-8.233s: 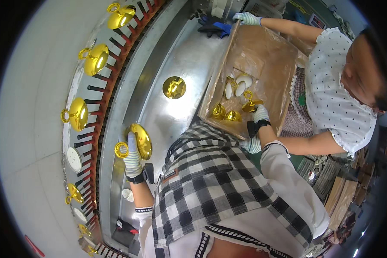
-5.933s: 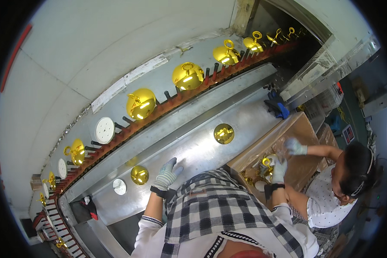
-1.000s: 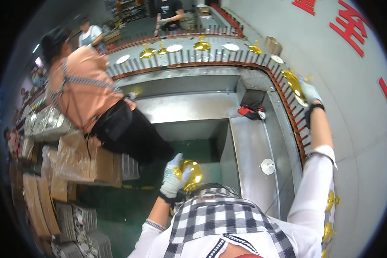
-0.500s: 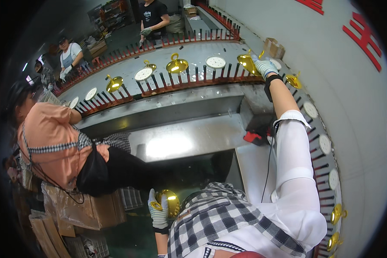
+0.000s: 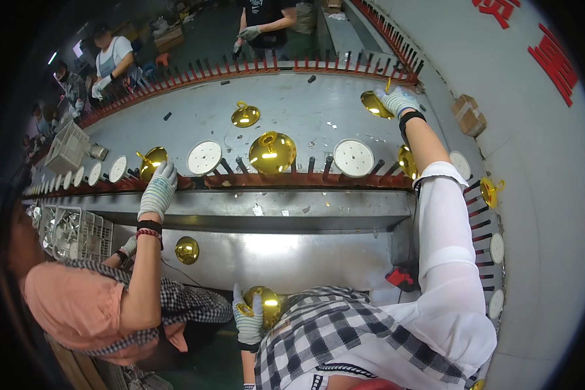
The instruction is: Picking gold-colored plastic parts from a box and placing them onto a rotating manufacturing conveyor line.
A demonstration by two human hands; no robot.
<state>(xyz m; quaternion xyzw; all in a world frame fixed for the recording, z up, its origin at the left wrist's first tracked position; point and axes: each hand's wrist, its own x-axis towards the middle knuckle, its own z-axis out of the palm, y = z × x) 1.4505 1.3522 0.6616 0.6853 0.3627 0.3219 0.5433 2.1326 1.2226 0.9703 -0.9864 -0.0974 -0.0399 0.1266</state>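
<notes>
gold and shiny, a round dome (image 5: 264, 305) sits clamped in the gloved left hand (image 5: 247, 320), low against the checked shirt (image 5: 344, 338). the right hand (image 5: 396, 101), arm stretched far out, has its grip closed on a second gold dome (image 5: 374, 104) at the far row of red pegs (image 5: 344, 64). another person's gloved hand (image 5: 157, 190) rests on the near peg rail (image 5: 273, 181) beside a white disc (image 5: 204, 157).

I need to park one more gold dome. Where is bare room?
Bare steel lies on the lower shelf between the small gold dome and the red tool. The peg rail is crowded with white discs and gold domes.
</notes>
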